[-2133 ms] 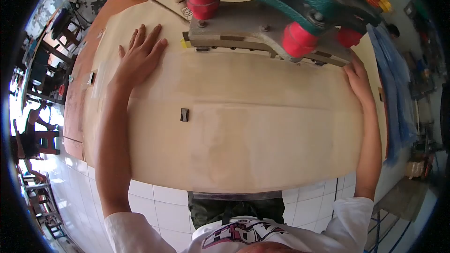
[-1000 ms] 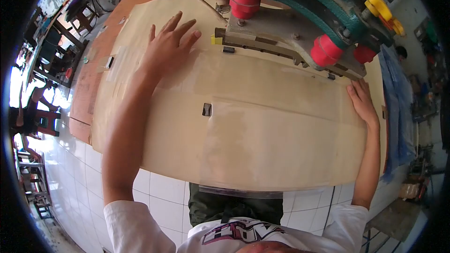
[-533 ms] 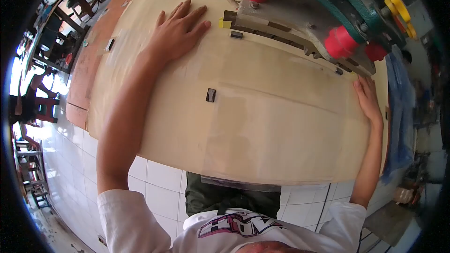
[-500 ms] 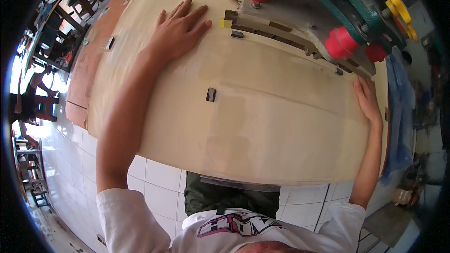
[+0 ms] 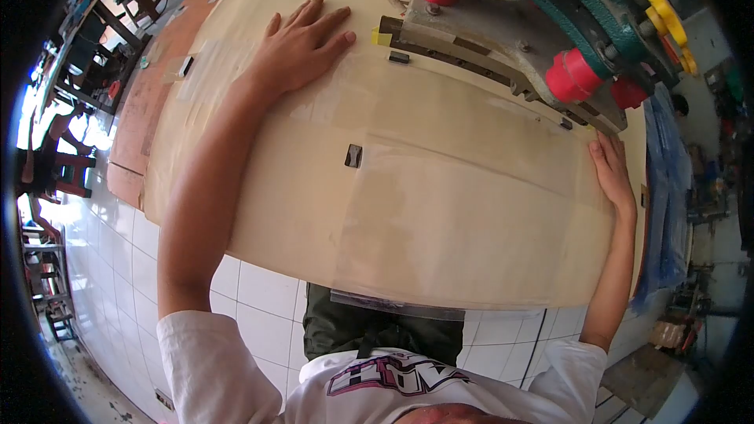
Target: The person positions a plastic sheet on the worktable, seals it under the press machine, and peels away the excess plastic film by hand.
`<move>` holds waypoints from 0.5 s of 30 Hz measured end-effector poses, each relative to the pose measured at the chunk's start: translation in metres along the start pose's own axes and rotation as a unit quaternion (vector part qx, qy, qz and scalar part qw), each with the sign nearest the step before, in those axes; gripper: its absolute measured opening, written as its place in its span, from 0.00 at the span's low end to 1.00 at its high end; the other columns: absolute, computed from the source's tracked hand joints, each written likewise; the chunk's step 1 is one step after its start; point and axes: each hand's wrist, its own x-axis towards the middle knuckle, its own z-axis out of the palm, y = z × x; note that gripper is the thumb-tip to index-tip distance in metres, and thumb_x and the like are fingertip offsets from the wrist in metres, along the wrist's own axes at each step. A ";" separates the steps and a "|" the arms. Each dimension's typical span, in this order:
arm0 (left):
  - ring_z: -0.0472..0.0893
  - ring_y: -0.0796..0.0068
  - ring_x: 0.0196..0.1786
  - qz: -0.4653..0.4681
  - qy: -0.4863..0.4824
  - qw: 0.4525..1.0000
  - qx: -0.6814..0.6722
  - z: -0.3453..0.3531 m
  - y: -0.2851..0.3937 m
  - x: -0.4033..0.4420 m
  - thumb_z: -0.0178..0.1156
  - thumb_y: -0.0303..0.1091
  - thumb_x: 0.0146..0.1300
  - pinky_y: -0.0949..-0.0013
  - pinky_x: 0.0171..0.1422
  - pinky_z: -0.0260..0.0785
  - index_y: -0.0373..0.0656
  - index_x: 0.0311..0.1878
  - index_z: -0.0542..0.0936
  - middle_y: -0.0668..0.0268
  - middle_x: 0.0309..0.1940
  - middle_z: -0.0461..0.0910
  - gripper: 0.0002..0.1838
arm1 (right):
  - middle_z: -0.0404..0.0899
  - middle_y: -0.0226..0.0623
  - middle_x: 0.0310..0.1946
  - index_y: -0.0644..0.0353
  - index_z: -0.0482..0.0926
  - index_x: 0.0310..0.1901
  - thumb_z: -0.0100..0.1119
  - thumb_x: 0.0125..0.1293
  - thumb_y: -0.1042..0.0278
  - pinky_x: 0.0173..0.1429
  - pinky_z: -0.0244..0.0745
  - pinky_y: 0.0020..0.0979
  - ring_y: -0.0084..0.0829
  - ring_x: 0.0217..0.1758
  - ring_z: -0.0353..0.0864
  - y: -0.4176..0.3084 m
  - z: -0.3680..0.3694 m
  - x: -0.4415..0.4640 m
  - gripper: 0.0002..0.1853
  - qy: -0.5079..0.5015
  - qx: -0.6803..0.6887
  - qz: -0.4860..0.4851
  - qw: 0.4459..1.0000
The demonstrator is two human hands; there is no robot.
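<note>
My left hand (image 5: pixel 302 51) lies flat with spread fingers on the pale table covering (image 5: pixel 283 180), left of the machine head. My right hand (image 5: pixel 611 169) rests near the covering's right side, fingers stretched towards the right end of the metal bar (image 5: pixel 471 59) under the machine; its fingertips are close to that bar. A clear plastic sheet (image 5: pixel 448 228) lies on the covering and hangs over the front edge. A small black piece (image 5: pixel 353 156) sits by the sheet's upper left corner. Another black piece (image 5: pixel 399 57) lies just below the bar.
The green machine (image 5: pixel 550 8) with red knobs (image 5: pixel 572 76) and a yellow handwheel (image 5: pixel 666 17) overhangs the back right. Blue plastic (image 5: pixel 666 188) hangs at the right edge. A black piece (image 5: pixel 186 66) is at the left. Part of a person (image 5: pixel 67 137) shows at far left.
The view has shifted, so the machine appears farther right than at first. My left hand, lifted with its fingers raised a second ago, now lies flat. My right hand stays near the bar's end.
</note>
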 end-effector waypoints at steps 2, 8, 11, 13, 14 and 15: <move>0.51 0.59 0.80 0.002 0.004 1.000 -0.004 -0.001 0.001 -0.001 0.42 0.63 0.71 0.42 0.81 0.37 0.57 0.73 0.68 0.52 0.77 0.55 0.33 | 0.68 0.50 0.59 0.66 0.72 0.48 0.39 0.77 0.42 0.78 0.41 0.51 0.52 0.69 0.62 0.006 0.004 0.000 0.28 -0.007 0.000 0.005 1.000; 0.52 0.59 0.80 0.003 0.005 1.000 0.004 -0.001 0.001 -0.001 0.42 0.63 0.72 0.41 0.80 0.37 0.56 0.73 0.68 0.52 0.77 0.55 0.33 | 0.68 0.49 0.50 0.64 0.70 0.44 0.39 0.77 0.43 0.73 0.48 0.52 0.51 0.61 0.66 0.002 0.002 0.000 0.26 0.015 0.010 -0.017 1.000; 0.52 0.59 0.80 0.003 -0.001 1.000 0.006 0.000 0.000 0.000 0.42 0.63 0.72 0.41 0.80 0.37 0.56 0.73 0.68 0.53 0.77 0.55 0.33 | 0.68 0.49 0.50 0.64 0.70 0.44 0.39 0.77 0.44 0.72 0.49 0.52 0.52 0.61 0.66 0.002 0.003 0.001 0.26 0.018 -0.003 -0.019 1.000; 0.52 0.59 0.80 0.004 0.000 1.000 0.004 -0.001 0.000 -0.001 0.42 0.63 0.72 0.41 0.80 0.37 0.57 0.73 0.68 0.53 0.77 0.55 0.33 | 0.68 0.49 0.50 0.64 0.70 0.44 0.39 0.77 0.44 0.72 0.48 0.52 0.52 0.61 0.66 0.003 0.003 0.001 0.26 0.017 0.005 -0.027 0.999; 0.52 0.59 0.80 0.003 0.001 1.000 0.003 -0.001 0.000 -0.001 0.42 0.63 0.72 0.41 0.80 0.37 0.57 0.73 0.68 0.53 0.77 0.55 0.33 | 0.68 0.49 0.50 0.64 0.70 0.44 0.39 0.77 0.44 0.72 0.48 0.52 0.52 0.61 0.66 0.004 0.003 0.001 0.26 0.017 0.006 -0.026 1.000; 0.52 0.59 0.80 0.004 0.000 1.000 0.003 -0.001 0.000 -0.001 0.42 0.63 0.72 0.41 0.80 0.37 0.57 0.73 0.68 0.53 0.77 0.55 0.33 | 0.68 0.48 0.51 0.63 0.70 0.45 0.38 0.77 0.43 0.73 0.47 0.52 0.52 0.61 0.66 0.005 0.003 0.001 0.26 0.013 0.004 -0.023 1.000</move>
